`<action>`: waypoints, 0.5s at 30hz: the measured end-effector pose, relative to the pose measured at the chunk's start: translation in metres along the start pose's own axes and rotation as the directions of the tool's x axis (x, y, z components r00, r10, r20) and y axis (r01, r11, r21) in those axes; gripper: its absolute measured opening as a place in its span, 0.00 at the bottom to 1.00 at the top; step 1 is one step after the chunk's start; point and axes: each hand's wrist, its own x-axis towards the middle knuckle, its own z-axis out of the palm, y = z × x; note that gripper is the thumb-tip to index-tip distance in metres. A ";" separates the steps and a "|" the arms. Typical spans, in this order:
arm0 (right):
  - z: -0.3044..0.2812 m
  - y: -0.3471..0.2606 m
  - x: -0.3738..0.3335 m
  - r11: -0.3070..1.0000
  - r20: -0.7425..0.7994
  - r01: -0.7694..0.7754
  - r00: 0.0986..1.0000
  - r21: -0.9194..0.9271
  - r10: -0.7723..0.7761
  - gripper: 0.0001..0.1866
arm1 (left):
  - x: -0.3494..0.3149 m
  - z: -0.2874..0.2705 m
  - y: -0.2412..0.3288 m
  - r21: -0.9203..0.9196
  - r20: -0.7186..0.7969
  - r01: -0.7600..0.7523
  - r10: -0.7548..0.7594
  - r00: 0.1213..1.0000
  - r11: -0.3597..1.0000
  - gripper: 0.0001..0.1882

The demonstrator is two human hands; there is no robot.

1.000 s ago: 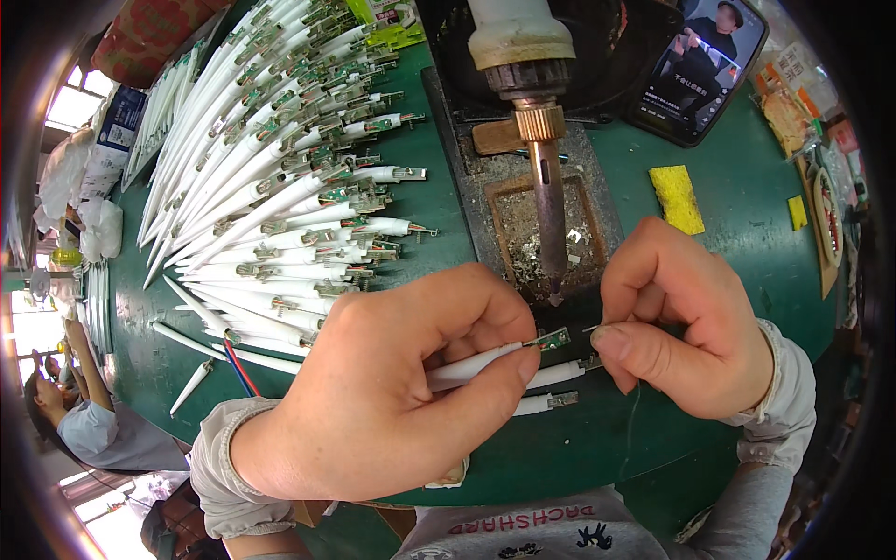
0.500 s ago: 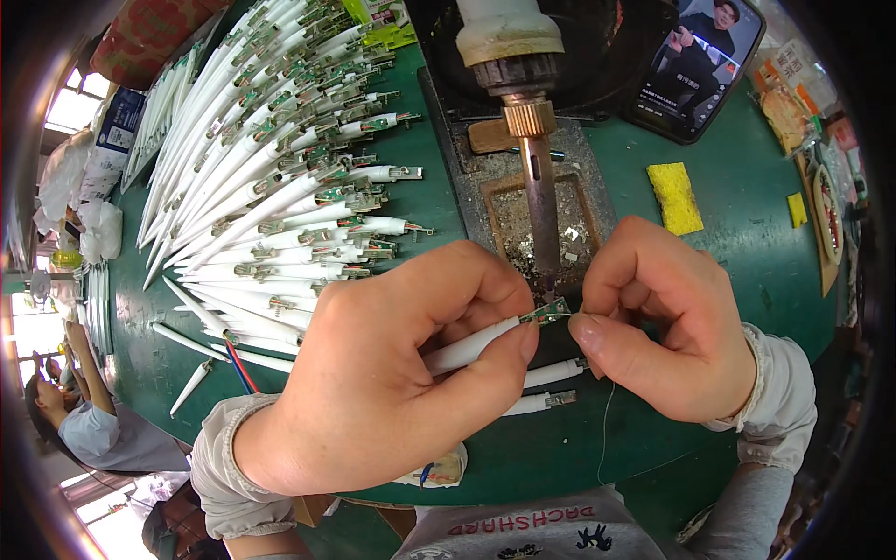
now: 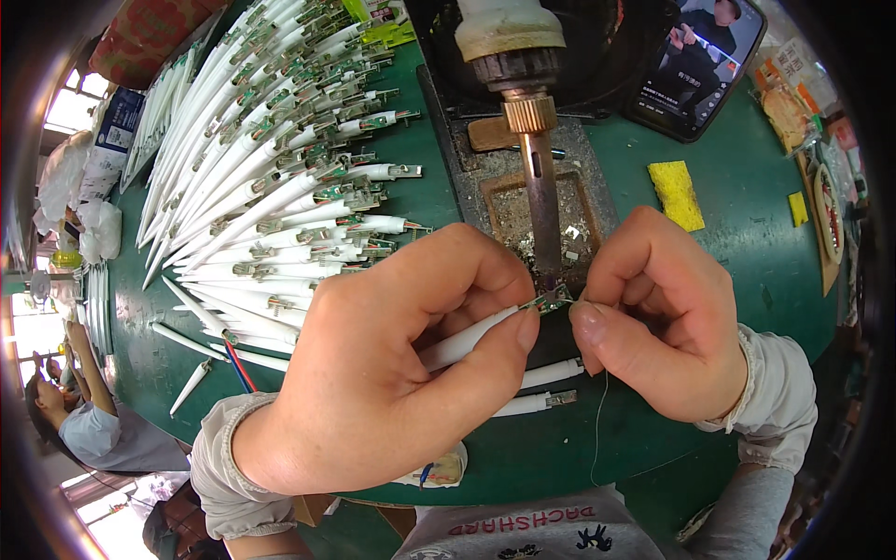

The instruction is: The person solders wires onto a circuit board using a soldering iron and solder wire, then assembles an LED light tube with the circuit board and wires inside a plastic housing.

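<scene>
My left hand (image 3: 401,364) is closed on a white tapered tube (image 3: 467,341), with a small green circuit board (image 3: 557,299) sticking out of its right end. Pinched in my right hand (image 3: 663,322) is a thin solder wire (image 3: 600,420), its loose tail hanging toward the table's near edge. The wire's short end reaches the board. From above, the tip of a fixed soldering iron (image 3: 543,215) meets the board, between my two hands. Two similar white tubes (image 3: 523,404) with metal ends lie just below my fingers.
A large fanned pile of white tubes (image 3: 271,159) with circuit boards covers the left of the green table (image 3: 737,261). A metal tray (image 3: 490,201) with solder scraps sits under the iron. Right of it are a yellow sponge (image 3: 676,196) and a phone (image 3: 695,70). Another person (image 3: 103,420) is at far left.
The circuit board has come up under the iron tip, which now touches it. My right hand has shifted slightly, and the wire's tail has swung a little left.
</scene>
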 end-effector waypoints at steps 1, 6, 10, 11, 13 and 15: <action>0.000 0.000 0.000 1.000 -0.001 -0.002 1.000 -0.001 0.002 0.07 | 0.000 0.001 0.000 -0.002 0.002 -0.001 0.001 1.000 1.000 0.09; 0.001 0.000 0.001 0.999 -0.015 0.045 0.999 0.007 -0.045 0.07 | 0.000 0.002 0.002 -0.086 -0.040 0.043 -0.047 0.998 0.995 0.09; 0.001 0.001 0.000 0.998 -0.009 0.054 0.998 0.011 -0.054 0.08 | 0.000 0.001 0.000 -0.098 -0.024 0.007 -0.009 1.000 0.995 0.09; 0.001 0.001 0.000 0.998 -0.008 0.059 0.998 0.014 -0.059 0.08 | 0.001 0.002 0.001 -0.151 -0.026 0.035 -0.039 0.999 0.988 0.09; 0.001 0.001 0.000 0.998 -0.006 0.062 0.998 0.016 -0.062 0.08 | 0.001 0.003 0.002 -0.205 -0.026 0.063 -0.070 0.997 0.977 0.09; 0.001 0.001 0.000 0.998 -0.017 0.060 0.998 0.035 -0.060 0.08 | 0.000 0.003 0.002 -0.313 -0.018 0.117 -0.129 0.991 0.942 0.09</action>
